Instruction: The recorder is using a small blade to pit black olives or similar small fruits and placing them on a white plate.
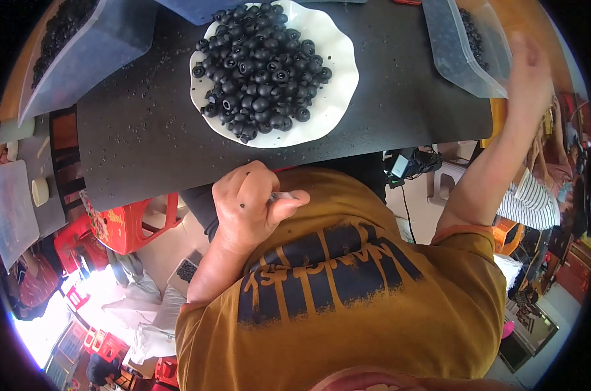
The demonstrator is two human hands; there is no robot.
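Note:
A scalloped white plate (339, 77) on the dark table holds a heap of small round black parts (259, 72), some with a hole showing in the end. My left hand (244, 199) is closed in front of the table's near edge, just below the plate. Between its thumb and fingers is a pale sliver too small to name. Out to the right, my right hand (530, 60) is raised beside a clear plastic bin (448, 55) with small black pieces inside. That hand is blurred, and its fingers cannot be made out.
Another translucent bin (106, 52) with black pieces stands at the far left. Black crumbs dot the dark tabletop (399, 98). Below the table are a red stool (129, 225), white sacks (142, 313) and a small device with a cable (399, 166). Other people sit at the right.

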